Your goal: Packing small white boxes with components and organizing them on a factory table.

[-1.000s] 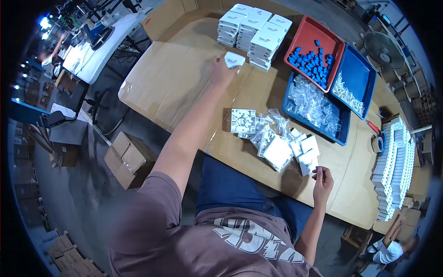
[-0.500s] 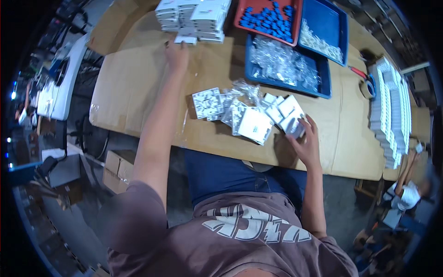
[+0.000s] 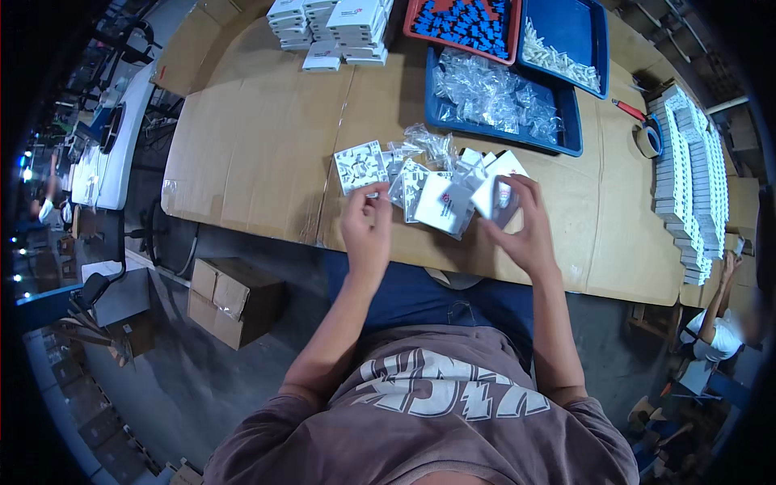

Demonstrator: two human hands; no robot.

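My left hand (image 3: 366,228) is over the table's front edge, its fingers loosely curled and apart, with nothing seen in them. Just beyond it lies a white square card with grey patterning (image 3: 360,167). Between thumb and fingers, my right hand (image 3: 524,232) grips a flat white square box (image 3: 491,196), tilted up. A white square box with a small red mark (image 3: 444,202) rests between my hands on several patterned pieces. Clear plastic bags (image 3: 430,144) lie behind it. More white boxes (image 3: 509,166) lie partly hidden beyond my right hand.
Stacks of flat white boxes (image 3: 357,20) stand at the far left. A red tray (image 3: 505,56) of blue pieces, a blue tray (image 3: 570,148) of clear bags and another blue tray (image 3: 558,16) of white pieces stand behind. Tape (image 3: 647,141) lies near tall stacks (image 3: 681,190) at right.
My left hand has come back from the far box stacks to the near edge, beside the patterned card. My right hand has lifted and tilted a white box.
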